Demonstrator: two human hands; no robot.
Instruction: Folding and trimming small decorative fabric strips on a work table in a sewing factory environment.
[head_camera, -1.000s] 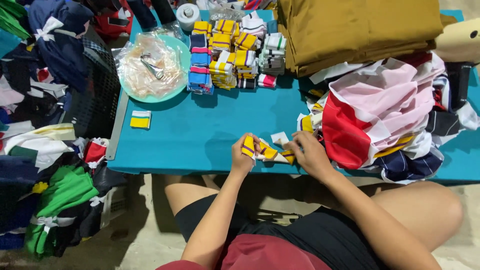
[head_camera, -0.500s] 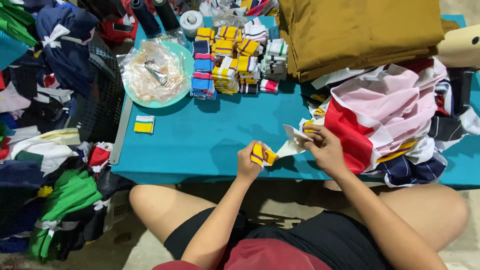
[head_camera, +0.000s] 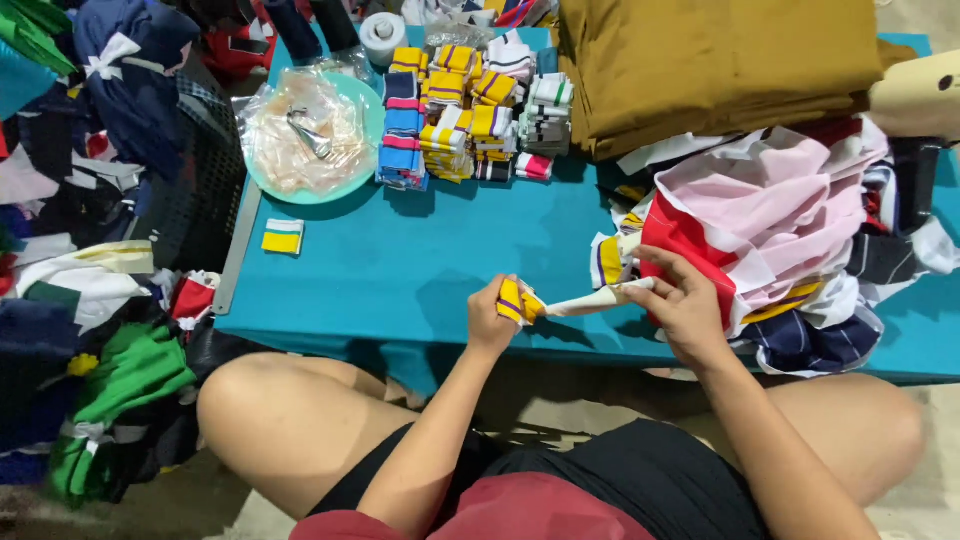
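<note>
A yellow striped cuff (head_camera: 512, 299) is gripped in the closed left hand (head_camera: 492, 318) just above the near edge of the teal table (head_camera: 400, 270), while its pale trailing strip (head_camera: 590, 298) is pinched between the fingers of the right hand (head_camera: 682, 305). The strip is stretched taut between the two hands (they are held near each other), beside a heap of pink, red and white cloth (head_camera: 770, 220). Further back, stacks of folded striped cuffs (head_camera: 465, 120), a mint plate (head_camera: 312, 135) and one lone yellow cuff (head_camera: 283, 237) are seen.
</note>
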